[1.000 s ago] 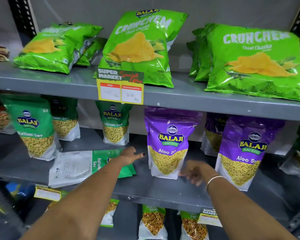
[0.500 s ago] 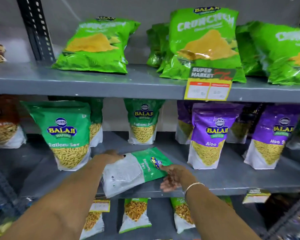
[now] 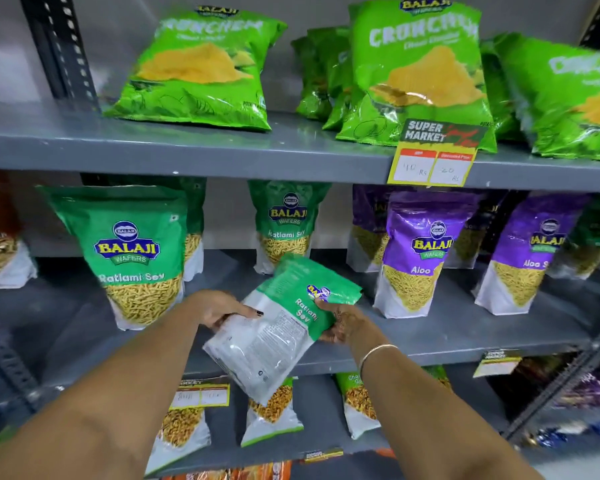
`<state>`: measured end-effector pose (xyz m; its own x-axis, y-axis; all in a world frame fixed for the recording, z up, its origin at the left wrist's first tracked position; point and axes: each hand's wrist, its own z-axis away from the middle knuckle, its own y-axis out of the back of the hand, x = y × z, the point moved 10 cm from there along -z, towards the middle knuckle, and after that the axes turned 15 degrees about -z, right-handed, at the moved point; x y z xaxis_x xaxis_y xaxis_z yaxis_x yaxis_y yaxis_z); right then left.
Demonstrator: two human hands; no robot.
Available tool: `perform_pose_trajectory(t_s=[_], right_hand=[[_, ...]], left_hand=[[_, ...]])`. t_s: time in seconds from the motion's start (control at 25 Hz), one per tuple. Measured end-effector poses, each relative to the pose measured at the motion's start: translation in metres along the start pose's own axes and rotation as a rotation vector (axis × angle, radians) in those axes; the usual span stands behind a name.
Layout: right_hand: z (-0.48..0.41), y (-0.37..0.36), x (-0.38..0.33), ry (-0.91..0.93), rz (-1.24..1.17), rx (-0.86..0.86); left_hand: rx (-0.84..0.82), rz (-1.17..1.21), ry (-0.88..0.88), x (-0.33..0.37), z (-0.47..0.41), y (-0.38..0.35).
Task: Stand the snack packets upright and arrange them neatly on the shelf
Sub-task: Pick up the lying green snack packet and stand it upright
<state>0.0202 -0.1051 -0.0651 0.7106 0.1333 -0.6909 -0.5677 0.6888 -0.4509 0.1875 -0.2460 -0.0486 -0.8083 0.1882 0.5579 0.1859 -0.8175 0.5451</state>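
Lifted off the middle shelf [image 3: 430, 336] now, where half a second ago lay flat on it: the green Ratlami Sev packet [image 3: 278, 327], back side up, tilted with its green top toward the rear and its white bottom hanging out past the shelf's front edge. Gripped on both sides, left hand [image 3: 219, 308] closed on the white lower edge, right hand [image 3: 343, 322] closed under the green end with thumb on top. Standing upright just left, another Ratlami Sev pouch [image 3: 132, 251]; to the right, a purple Aloo Sev pouch [image 3: 420, 254].
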Motion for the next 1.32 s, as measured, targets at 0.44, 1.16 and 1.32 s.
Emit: perform_pose_trajectory(t_s=[0.44, 1.16, 1.32], right_hand=[[0.042, -0.080, -0.146, 0.539, 0.245, -0.106], [-0.023, -0.052, -0.056, 0.083, 0.513, -0.232], [-0.010, -0.047, -0.045, 0.075, 0.797, -0.330]], left_hand=[[0.396, 0.139, -0.160, 0.062, 0.012, 0.043], [0.037, 0.025, -0.094, 0.034, -0.004, 0.010], [0.290, -0.036, -0.209, 0.059, -0.013, 0.014]])
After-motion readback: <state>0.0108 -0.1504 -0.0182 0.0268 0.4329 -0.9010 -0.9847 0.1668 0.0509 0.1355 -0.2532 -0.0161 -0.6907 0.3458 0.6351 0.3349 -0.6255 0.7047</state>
